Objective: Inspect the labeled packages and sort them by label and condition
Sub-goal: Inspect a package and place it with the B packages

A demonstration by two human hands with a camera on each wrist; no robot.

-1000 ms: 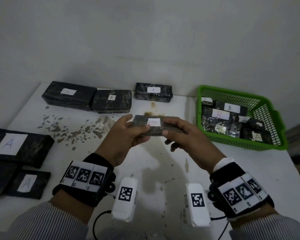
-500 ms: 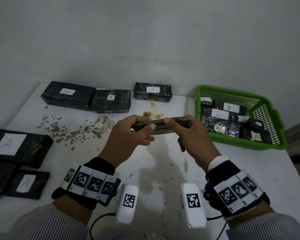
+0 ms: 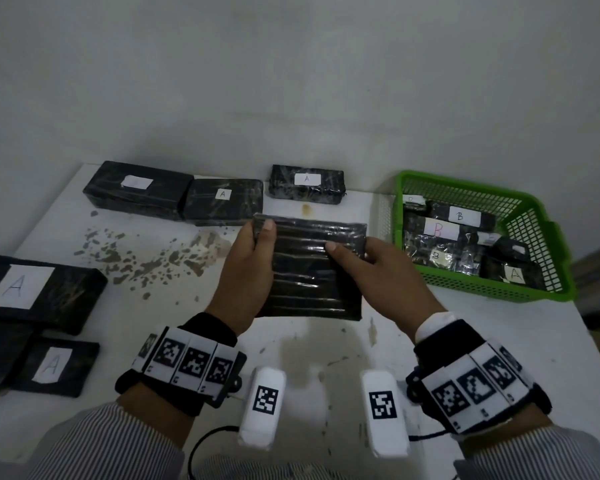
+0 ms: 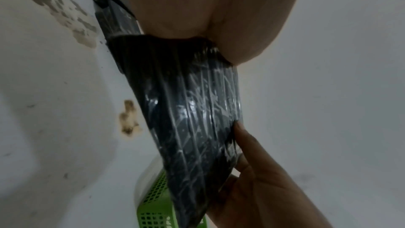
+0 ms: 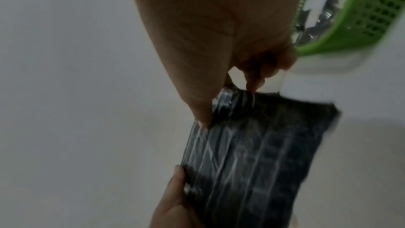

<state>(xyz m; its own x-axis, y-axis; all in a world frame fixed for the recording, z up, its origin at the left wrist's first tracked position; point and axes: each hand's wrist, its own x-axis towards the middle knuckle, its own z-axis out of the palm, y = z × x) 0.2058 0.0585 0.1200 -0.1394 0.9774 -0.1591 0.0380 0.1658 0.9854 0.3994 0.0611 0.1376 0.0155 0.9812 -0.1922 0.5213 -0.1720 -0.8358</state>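
the black wrapped package [image 3: 310,271] is held above the worktop [image 3: 499,341], no label on its upturned face, the left hand [image 3: 248,271] and right hand [image 3: 385,271] each holding a side in a thumb-over grip. right of it, the green basket [image 3: 541,237] holds packages labelled "B" and "A"; behind and left of it lie packages labelled "A".

White table [image 3: 499,341] with packages [image 3: 42,289], green basket [image 3: 555,271]

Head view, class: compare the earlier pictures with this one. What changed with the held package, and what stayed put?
The held package was flipped: its label faced up, then it went edge-on, now the unlabeled side shows. Left hand and right hand still hold it. Green basket unchanged.
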